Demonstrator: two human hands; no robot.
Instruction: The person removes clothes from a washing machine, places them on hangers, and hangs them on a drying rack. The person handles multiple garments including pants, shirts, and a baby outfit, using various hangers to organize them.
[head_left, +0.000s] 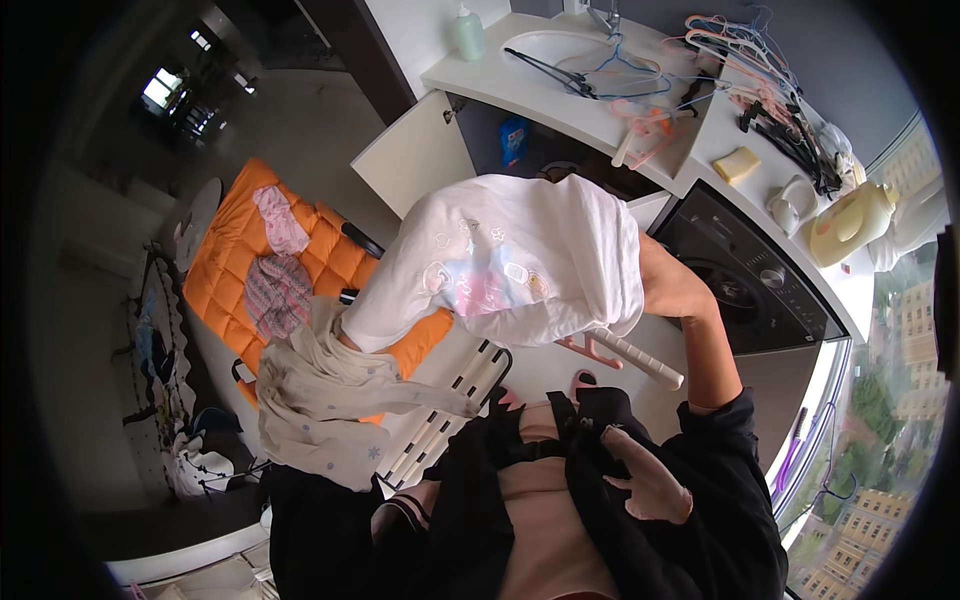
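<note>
A white long-sleeved top (517, 262) with a pastel print is stretched out in front of me. My right hand (660, 279) reaches inside its hem at the right; the fingers are hidden by the cloth. Just below that hem, a pink hanger (592, 351) and a pale ribbed rod or handle (641, 360) stick out. At the left, a beige garment (322, 405) with small snowflake marks drapes over my left forearm. My left hand is out of sight, covered by the sleeve of the white top and the beige cloth.
An orange quilted chair (225, 262) holds a pink cloth (281, 221) and a patterned knit item (279, 296). Ahead are an open cabinet door (412, 161), a sink (540, 49) with hangers, and a front-loading washer (742, 277). A detergent bottle (851, 225) stands on the right counter.
</note>
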